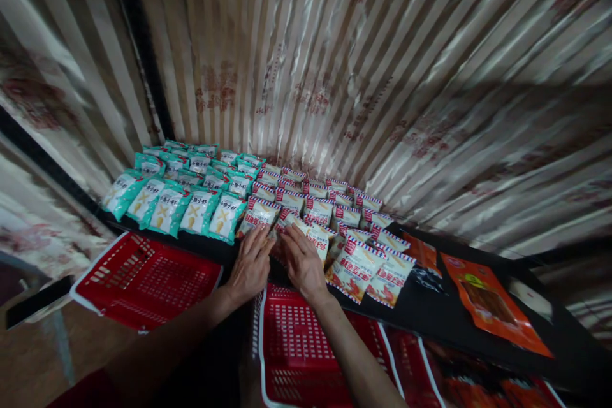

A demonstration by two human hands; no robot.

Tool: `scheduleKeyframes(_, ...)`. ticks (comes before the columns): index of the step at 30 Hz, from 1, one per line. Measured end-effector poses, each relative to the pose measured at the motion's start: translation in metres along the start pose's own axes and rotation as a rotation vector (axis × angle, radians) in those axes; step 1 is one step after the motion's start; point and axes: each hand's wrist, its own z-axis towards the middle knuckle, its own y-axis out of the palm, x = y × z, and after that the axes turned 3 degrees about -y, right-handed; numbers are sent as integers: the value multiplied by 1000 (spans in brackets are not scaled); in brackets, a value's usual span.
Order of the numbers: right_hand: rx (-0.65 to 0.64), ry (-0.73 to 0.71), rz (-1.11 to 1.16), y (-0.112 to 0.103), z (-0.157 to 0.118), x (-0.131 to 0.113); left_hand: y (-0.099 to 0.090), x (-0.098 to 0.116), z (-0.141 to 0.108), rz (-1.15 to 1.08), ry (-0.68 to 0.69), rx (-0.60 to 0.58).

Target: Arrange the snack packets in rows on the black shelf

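My left hand [251, 261] and my right hand [303, 262] are close together at the front row of white snack bags with striped red-and-blue edges. Between them is one such snack bag [285, 215], its lower part hidden behind my hands. The fingers of both bend over the bag and press on it from either side. Beside my left hand stands another white snack bag [258, 211]. To the right of my right hand lean more of the same, with a front white snack bag [356, 268] nearest the table edge.
Teal snack bags [165, 207] stand in rows on the left of the black table [433, 319]. An orange pouch [492, 303] lies at the right. Below the front edge are a red basket [148, 274] and another red basket [299, 338]. A striped curtain [306, 44] hangs behind.
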Motion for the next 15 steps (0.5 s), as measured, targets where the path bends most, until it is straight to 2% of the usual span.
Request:
scheduleKeyframes(4, 8, -15, 29, 13, 11, -20, -23, -38, 4, 95, -151, 112)
scheduleKeyframes(9, 1, -20, 89, 34, 31, -49, -56, -105, -8, 282, -287, 225)
scheduleKeyframes(12, -11, -15, 115, 49, 44, -68, -70, -138, -14, 370, -336, 226)
scheduleKeyframes(15, -37, -24, 130, 63, 55, -87, -77, -157, -17, 407, -322, 161)
